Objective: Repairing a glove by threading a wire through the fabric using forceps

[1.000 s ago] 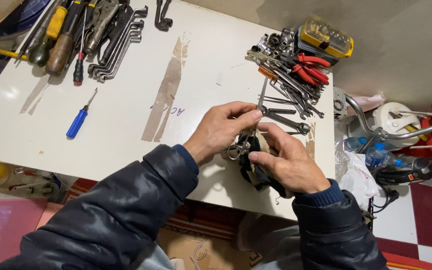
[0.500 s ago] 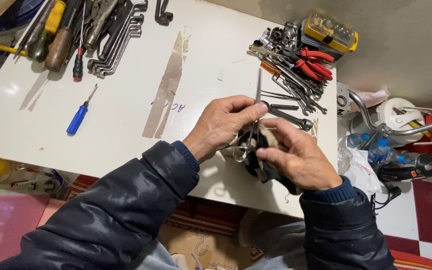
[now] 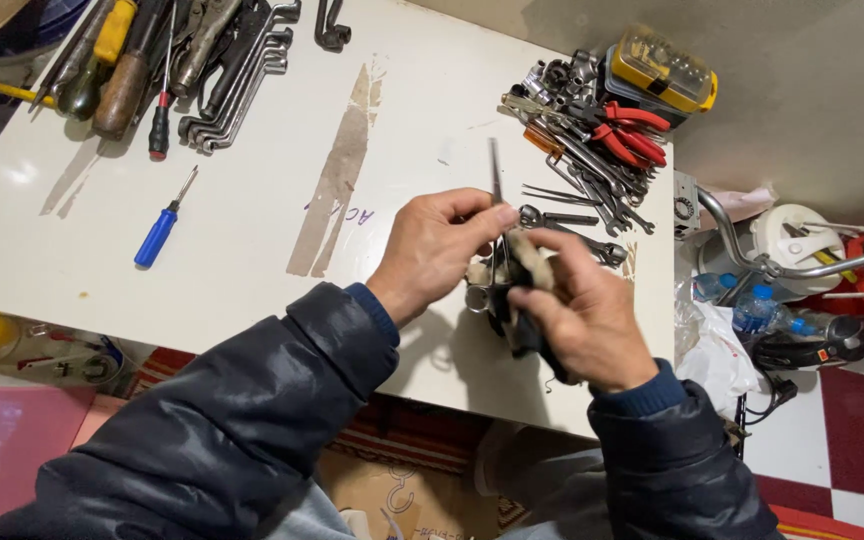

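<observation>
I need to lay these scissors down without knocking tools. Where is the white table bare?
Bare white table lies between the blue-handled screwdriver and the brown tape strip, and again from the strip to the left hand. Crowded: the far-left row of wrenches, and the right pile around the red-handled pliers.

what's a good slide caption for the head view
Left hand steadies slim metal forceps while right hand rubs them with a rag.

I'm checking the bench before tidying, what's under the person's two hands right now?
Under the left hand and right hand lies the white table, its near edge. The hands grip a thin scissor-like metal tool and a dark rag; whatever lies beneath the rag is covered.
</observation>
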